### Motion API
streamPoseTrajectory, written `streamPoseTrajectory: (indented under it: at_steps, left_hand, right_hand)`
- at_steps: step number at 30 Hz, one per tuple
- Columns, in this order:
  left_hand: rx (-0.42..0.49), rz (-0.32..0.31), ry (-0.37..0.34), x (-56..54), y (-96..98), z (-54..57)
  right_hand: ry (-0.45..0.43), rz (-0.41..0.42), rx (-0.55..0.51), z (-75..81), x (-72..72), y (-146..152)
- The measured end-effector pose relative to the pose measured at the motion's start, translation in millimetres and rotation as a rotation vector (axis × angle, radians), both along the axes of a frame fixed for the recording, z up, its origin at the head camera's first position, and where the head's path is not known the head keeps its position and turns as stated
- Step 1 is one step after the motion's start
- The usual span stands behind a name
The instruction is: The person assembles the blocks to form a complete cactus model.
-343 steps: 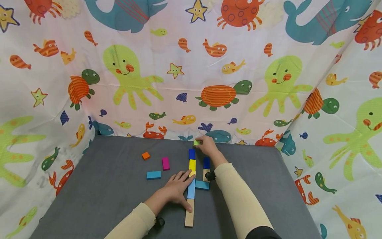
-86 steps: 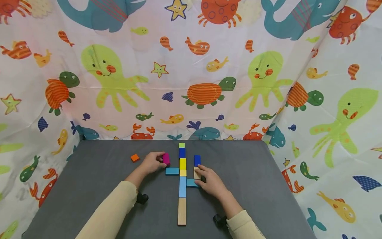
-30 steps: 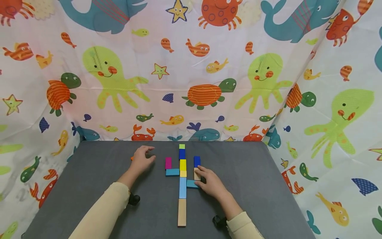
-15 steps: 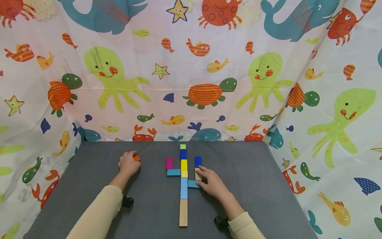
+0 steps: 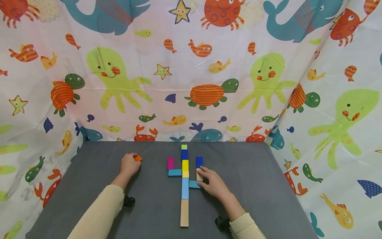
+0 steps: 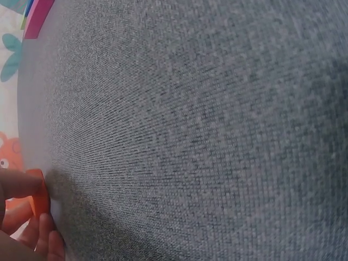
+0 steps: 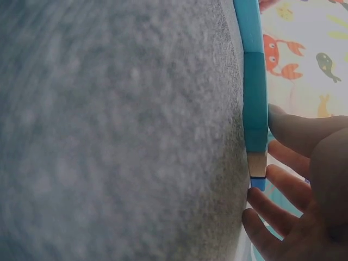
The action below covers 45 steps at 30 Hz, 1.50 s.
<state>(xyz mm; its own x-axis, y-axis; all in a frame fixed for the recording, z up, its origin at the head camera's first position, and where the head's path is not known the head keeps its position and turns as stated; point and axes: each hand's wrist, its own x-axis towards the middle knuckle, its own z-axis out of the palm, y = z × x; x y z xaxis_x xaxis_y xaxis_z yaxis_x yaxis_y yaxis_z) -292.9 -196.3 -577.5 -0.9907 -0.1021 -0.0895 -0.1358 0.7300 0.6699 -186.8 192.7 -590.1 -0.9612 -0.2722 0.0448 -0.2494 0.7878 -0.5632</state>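
Note:
At the far left of the table, my left hand [image 5: 129, 165] pinches a small orange block [image 5: 138, 158] between thumb and fingers; the left wrist view has this orange block [image 6: 39, 196] close over the grey cloth. My right hand [image 5: 215, 182] rests, fingers loosely spread, against a plain wood block [image 5: 199, 175] and a teal block [image 5: 195, 184], partly covering both. A blue block [image 5: 199, 162] stands end to end with the wood one. From the central column of blocks [image 5: 185, 188], another teal block [image 5: 174, 173] juts left, with a magenta block [image 5: 170, 163] above its outer end.
The column runs from a light green block [image 5: 184, 146] near the back edge down to a long wood block [image 5: 184, 213]. Grey cloth covers the table [image 5: 155, 205]. A sea-animal print curtain [image 5: 167, 83] hangs behind and at both sides.
Green, teal and magenta blocks have joined the column and its left branch. My left hand left the magenta block, moved left and took hold of the orange one. My right hand stayed by the right branch lately.

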Motion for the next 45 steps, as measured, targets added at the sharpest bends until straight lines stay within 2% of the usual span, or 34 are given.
streamPoseTrajectory:
  at_steps: [5,9,23,34,45]
  left_hand:
    - [-0.016,-0.008,0.025,-3.1,4.1,-2.4]
    - [-0.01,-0.031,0.045,-8.0,13.4,1.5]
    - [0.045,-0.137,0.072,-19.0,63.2,9.1]
    - [0.01,-0.204,0.056,-25.8,94.3,7.2]
    - [0.014,-0.223,0.041,-24.2,113.2,8.9]
  right_hand:
    - [-0.006,-0.003,-0.004,0.4,0.7,1]
    - [0.005,-0.006,-0.002,0.1,0.2,1]
    - [0.0,-0.003,-0.005,0.0,0.6,1]
    - [-0.001,0.011,-0.009,0.5,-0.4,1]
    - [-0.003,0.009,-0.025,3.7,1.0,1]
